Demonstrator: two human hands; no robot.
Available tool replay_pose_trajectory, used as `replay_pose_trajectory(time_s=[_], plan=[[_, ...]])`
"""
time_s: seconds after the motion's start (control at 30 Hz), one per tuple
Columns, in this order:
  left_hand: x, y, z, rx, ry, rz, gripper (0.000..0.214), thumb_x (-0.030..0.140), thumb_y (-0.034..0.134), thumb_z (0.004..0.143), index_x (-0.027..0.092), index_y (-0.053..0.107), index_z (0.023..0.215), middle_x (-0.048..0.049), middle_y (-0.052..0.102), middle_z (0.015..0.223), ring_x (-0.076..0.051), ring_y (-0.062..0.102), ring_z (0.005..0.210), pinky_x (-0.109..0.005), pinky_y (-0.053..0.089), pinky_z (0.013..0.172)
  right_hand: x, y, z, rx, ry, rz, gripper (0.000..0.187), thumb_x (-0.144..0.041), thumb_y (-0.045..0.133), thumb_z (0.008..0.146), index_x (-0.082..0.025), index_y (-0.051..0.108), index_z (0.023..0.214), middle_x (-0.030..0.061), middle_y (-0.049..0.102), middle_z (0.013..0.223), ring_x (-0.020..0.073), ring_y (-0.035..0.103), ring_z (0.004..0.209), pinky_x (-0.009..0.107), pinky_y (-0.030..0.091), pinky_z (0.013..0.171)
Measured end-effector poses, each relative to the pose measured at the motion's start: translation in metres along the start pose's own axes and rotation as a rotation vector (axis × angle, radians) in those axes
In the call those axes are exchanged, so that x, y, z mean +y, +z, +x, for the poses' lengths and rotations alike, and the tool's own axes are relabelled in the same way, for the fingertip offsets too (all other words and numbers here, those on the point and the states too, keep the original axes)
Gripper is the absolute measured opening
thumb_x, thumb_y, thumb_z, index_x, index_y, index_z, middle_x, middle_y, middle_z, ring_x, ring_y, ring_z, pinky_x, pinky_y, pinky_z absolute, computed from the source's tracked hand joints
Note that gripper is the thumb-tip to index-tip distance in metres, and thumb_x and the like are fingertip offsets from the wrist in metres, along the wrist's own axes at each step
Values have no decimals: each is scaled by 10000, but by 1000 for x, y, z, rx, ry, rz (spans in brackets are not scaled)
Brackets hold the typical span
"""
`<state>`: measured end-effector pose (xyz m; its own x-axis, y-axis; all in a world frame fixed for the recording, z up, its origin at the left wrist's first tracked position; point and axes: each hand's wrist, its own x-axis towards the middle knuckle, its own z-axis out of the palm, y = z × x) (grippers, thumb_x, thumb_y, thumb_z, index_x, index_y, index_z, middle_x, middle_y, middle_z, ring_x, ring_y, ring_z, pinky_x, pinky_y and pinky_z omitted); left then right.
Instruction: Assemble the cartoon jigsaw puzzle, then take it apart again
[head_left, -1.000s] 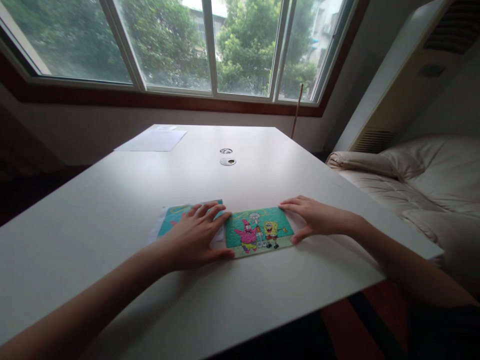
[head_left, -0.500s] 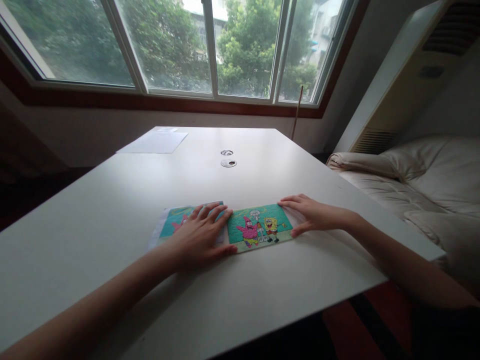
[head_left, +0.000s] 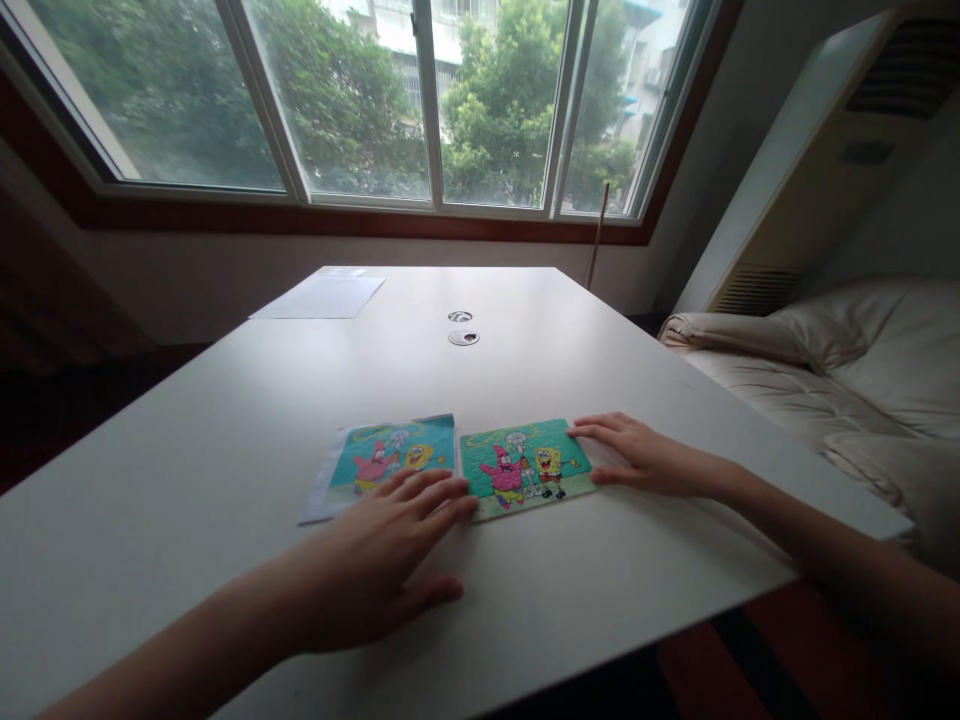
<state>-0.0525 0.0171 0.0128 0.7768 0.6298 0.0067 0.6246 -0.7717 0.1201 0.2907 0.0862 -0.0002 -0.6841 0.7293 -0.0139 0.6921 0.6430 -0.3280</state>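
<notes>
A small assembled cartoon jigsaw puzzle (head_left: 525, 465) lies flat on the white table (head_left: 225, 420). Beside it on the left lies a printed picture sheet (head_left: 386, 465) with the same cartoon. My left hand (head_left: 375, 570) hovers low over the table just in front of the sheet, fingers stretched out, fingertips near the puzzle's near left corner. My right hand (head_left: 645, 458) rests flat at the puzzle's right edge, fingers extended and touching it. Neither hand holds anything.
A sheet of paper (head_left: 319, 296) lies at the table's far left. Two round cable grommets (head_left: 463, 337) sit in the table's middle. A bed with pale bedding (head_left: 825, 370) stands to the right, windows (head_left: 420, 100) behind the table.
My left hand has drawn back toward me off the picture sheet, uncovering it. My right hand stays at the puzzle's right edge. The camera view shifted slightly.
</notes>
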Motion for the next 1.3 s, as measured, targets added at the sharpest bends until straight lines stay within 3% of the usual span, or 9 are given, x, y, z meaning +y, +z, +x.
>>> replay_pose_trajectory(time_s=[0.13,0.3,0.5,0.87,1.17,1.3], plan=[[10,10,8,27,3,65,539,505,377,883,212,360,1335,-96,425,1353,-307,353,1246,-493,269,1011,2,3,-7,-3,37,-15,605,-545,439,822,-227,383,1333,100,388,1372,272,341,1245,457,305,1013],[27,17,39,47,12,91,560,517,290,904,153,376,1321,-128,419,1350,-295,338,1253,-502,199,1035,19,-2,-22,1,97,-13,604,-541,411,834,-224,367,1345,100,374,1385,280,325,1265,463,292,1027],[35,30,85,55,38,70,630,530,205,909,106,269,1370,-143,324,1408,-292,295,1273,-509,203,1021,58,-3,-42,65,199,-56,593,-545,374,838,-219,386,1333,97,380,1387,286,319,1278,474,279,1040],[63,46,180,141,19,9,686,558,174,890,62,253,1357,-177,316,1396,-336,288,1242,-516,282,959,143,-14,-75,158,388,-28,595,-537,341,824,-219,409,1323,61,388,1385,250,294,1301,439,224,1091],[71,52,199,181,54,-32,697,562,188,883,49,269,1348,-169,340,1380,-331,277,1238,-520,263,979,165,-12,-85,204,394,-25,587,-495,320,852,-204,339,1362,63,360,1402,234,316,1291,407,230,1095],[70,53,200,182,52,-44,682,550,199,884,58,267,1351,-161,326,1392,-333,272,1244,-525,253,985,170,-9,-88,240,390,-35,549,-503,334,841,-226,436,1303,51,427,1360,249,342,1275,427,245,1084]])
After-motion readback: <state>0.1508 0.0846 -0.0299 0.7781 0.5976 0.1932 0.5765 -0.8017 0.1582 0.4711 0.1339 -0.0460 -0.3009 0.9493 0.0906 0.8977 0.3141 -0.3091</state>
